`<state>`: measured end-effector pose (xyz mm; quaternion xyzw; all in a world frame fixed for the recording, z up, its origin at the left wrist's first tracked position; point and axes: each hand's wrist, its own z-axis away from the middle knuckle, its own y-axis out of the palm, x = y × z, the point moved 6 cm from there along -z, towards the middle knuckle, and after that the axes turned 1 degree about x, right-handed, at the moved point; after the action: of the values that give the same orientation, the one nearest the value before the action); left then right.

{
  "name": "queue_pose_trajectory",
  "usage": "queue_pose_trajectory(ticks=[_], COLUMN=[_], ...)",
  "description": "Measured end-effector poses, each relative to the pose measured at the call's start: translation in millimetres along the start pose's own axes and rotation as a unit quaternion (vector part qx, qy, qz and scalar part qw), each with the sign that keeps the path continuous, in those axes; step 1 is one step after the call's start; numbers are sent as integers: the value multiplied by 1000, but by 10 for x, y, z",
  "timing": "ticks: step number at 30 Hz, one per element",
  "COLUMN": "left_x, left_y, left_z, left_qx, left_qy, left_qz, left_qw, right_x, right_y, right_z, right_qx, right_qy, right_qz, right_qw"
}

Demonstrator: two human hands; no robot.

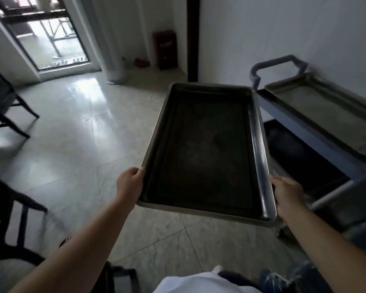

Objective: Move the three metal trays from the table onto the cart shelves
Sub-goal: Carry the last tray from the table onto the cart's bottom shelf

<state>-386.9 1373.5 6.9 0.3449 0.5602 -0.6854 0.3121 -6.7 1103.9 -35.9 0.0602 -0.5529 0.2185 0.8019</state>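
From the head view, the only one I have, I take the cart [317, 132] as my landmark; it stands against the wall on the right side. I am carrying one metal tray [207, 149] in the air over the floor tiles [76, 132], just left of the cart, its long side running away from me and its far end close to the cart's handle [277, 64]. My left hand [129, 184] is clamped on the tray's near left edge and my right hand [288, 194] on its near right corner, fingers wrapped under the rim. I judge the two hands are set wide at the near end so that the tray stays level and its free far end can lead onto a shelf.

Counting trays: I see two. One is the tray I hold; a second tray [330, 115] lies flat on the cart's top shelf, filling most of it. A third tray I cannot find here, and no worktop shows in this view. Below the top shelf a dark lower shelf [300, 157] shows, and I cannot tell whether anything lies on it. Since the top is taken, I judge the held tray belongs on that lower shelf, which would call for lowering it and sliding it in under the top shelf.

Well away from the cart, on the left, stand two dark chairs [4, 102], and a glass door [49, 32] lies beyond.
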Motion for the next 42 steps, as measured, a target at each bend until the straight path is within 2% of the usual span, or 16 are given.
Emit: queue_pose_trajectory(ticks=[9,17,24,33,38,42], left_x=[284,424,512,437,372,366], left_y=[266,647,825,1073,1264,1487], left_z=[-339,-788,-1637,-2991,-3286,-3203], left_qx=[-20,-1,62,184,251,291], left_qy=[-48,-73,-52,21,63,77], left_qz=[-7,-14,-44,-115,-157,-178], left_qw=[999,997,996,976,953,937], right_x=[30,-87,-444,-749,-1029,-1290], right_y=[593,762,1080,1734,1784,1635], right_z=[-604,-949,-1067,-697,-335,-83], right_qx=[64,52,-30,-163,-227,-280], right_qy=[26,70,101,109,135,161], right_qz=[29,-20,-51,-101,-106,-128], right_qw=[997,996,993,975,958,938])
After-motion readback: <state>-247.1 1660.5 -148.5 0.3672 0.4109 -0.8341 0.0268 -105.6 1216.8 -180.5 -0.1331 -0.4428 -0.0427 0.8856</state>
